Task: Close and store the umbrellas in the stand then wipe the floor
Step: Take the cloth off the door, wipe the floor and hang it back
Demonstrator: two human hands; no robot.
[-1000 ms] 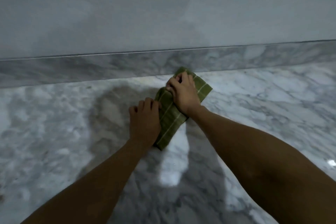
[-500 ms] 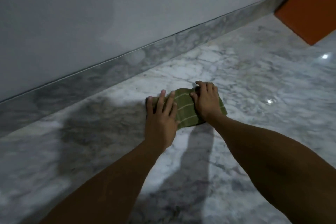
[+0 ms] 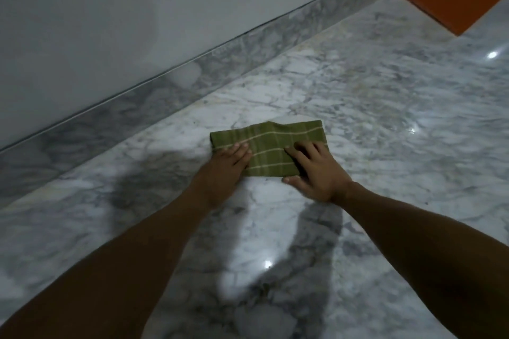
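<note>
Pressing my flat left hand [image 3: 230, 162] and flat right hand [image 3: 316, 170] on the near ends of the folded green cloth [image 3: 268, 146], I spread my weight so it rubs the marble floor [image 3: 385, 118] near the skirting [image 3: 192, 74].

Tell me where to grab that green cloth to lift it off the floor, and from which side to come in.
Pinch the far long edge of the green cloth, coming from above on the wall side. It lies folded flat on the marble floor; the left hand and right hand press its near corners, so only the far edge is free, and it looks slightly raised there.
</note>
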